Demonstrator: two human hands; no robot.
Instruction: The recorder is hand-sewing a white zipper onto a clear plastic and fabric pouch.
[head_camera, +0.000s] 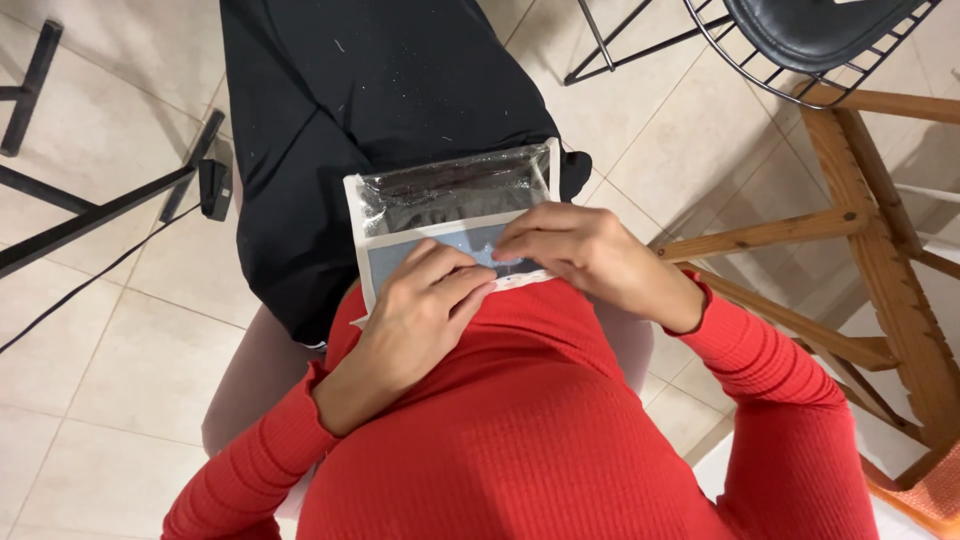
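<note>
Looking down through the head camera, I see both of my hands working on a flat clear plastic pouch (452, 205) that lies on my lap, across the black trousers (350, 110). The pouch sits with its near edge against my red top (520, 420), which I judge keeps it from sliding off the thigh while I press on it.

My left hand (415, 325) lies palm down over the near left part of the pouch, fingers curled, fingertips pinching along the white strip (520, 281) at the near edge. My right hand (580, 255) comes in from the other side, its fingertips pressed on the same strip just beside the left ones. Both hands are grasping or pinching that edge; neither is loose. The two sets of fingertips nearly touch, as they would when a closure is being worked along its length.

The far half of the pouch is glossy and crinkled, showing the dark cloth through it. In the near half there is a flat grey-blue sheet (470, 245), partly hidden under my fingers; I cannot tell what it is.

Around me are the tiled floor (100, 350), a wooden frame (870, 250) to my right, and a wire chair with a black seat (800, 30) beyond it.
</note>
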